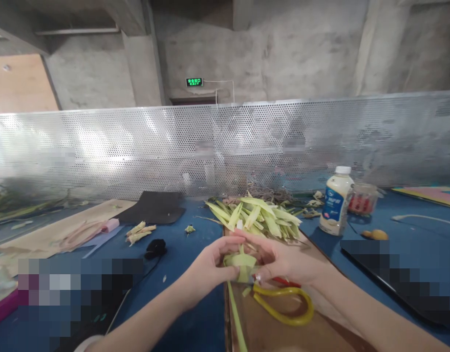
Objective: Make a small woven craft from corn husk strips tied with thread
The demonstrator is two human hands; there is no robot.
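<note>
Both my hands meet over a brown board (pixel 263 332), curled around a small folded piece of pale green husk strip (pixel 243 261). My left hand (pixel 213 261) has its thumb on the near left side of the piece. From the right, my right hand (pixel 279 256) closes on it, with the thumb at its near edge and the fingertips touching those of the left hand. One long strip end (pixel 236 318) trails down toward me. Yellow-handled scissors (pixel 303 320) lie under the right hand, their blades mostly hidden. Just beyond the fingers is a heap of green husks (pixel 268 215).
Right of the board stand a white-capped bottle (pixel 332 205) and a clear plastic tub (pixel 362 200). A dark flat device (pixel 382 288) lies nearer. On the left are husk scraps (pixel 140 232), black sheet (pixel 153 208) and pink strips (pixel 83 234). A perforated metal panel (pixel 173 156) closes the back.
</note>
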